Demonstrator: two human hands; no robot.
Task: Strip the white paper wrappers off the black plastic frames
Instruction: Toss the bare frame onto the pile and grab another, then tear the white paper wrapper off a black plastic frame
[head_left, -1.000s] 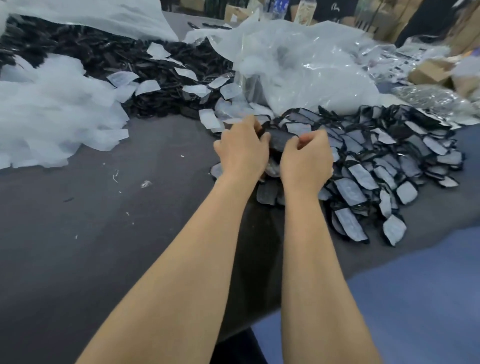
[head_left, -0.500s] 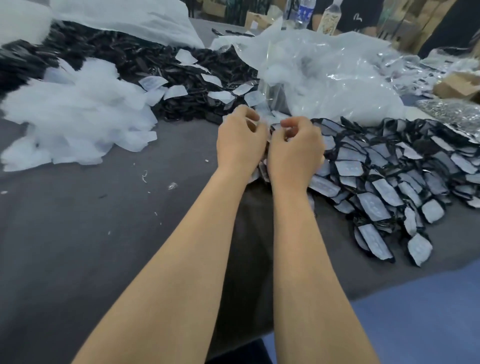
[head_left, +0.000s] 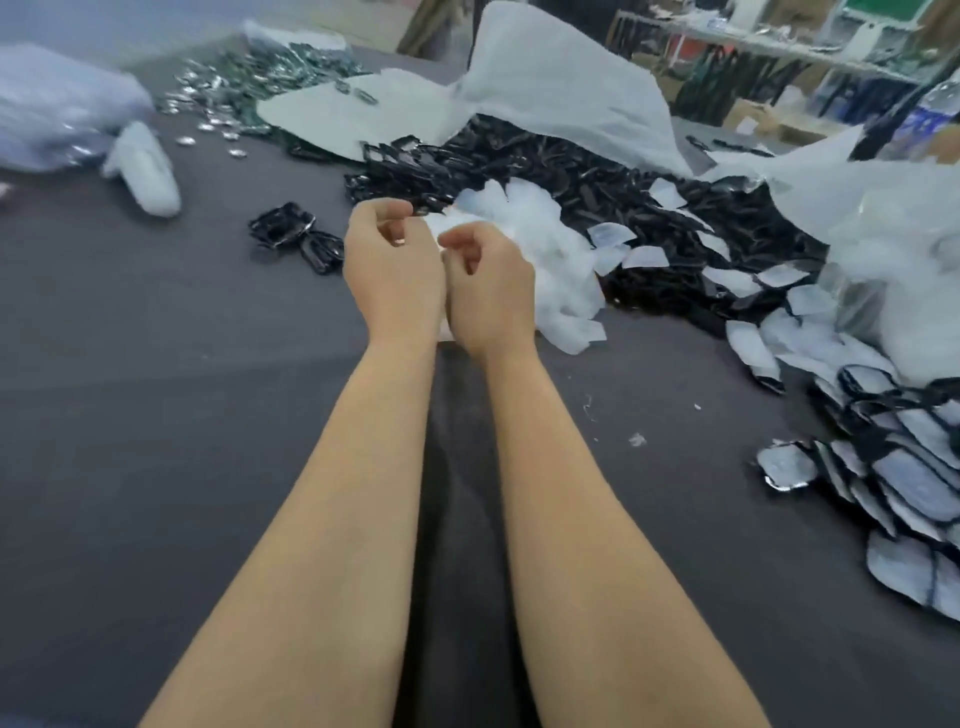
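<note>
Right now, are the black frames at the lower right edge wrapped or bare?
Wrapped: each of those frames shows a white paper wrapper covering it, with only a black rim around it.

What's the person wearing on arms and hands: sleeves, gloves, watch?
Nothing visible. Both forearms are bare down to the frame's bottom edge, with no sleeves in view. The left hand and right hand are ungloved, with no watch, wristband or ring showing.

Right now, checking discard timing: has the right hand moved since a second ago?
Yes. The right hand moved left, off the pile of wrapped frames, to the heap of loose white wrappers.
</note>
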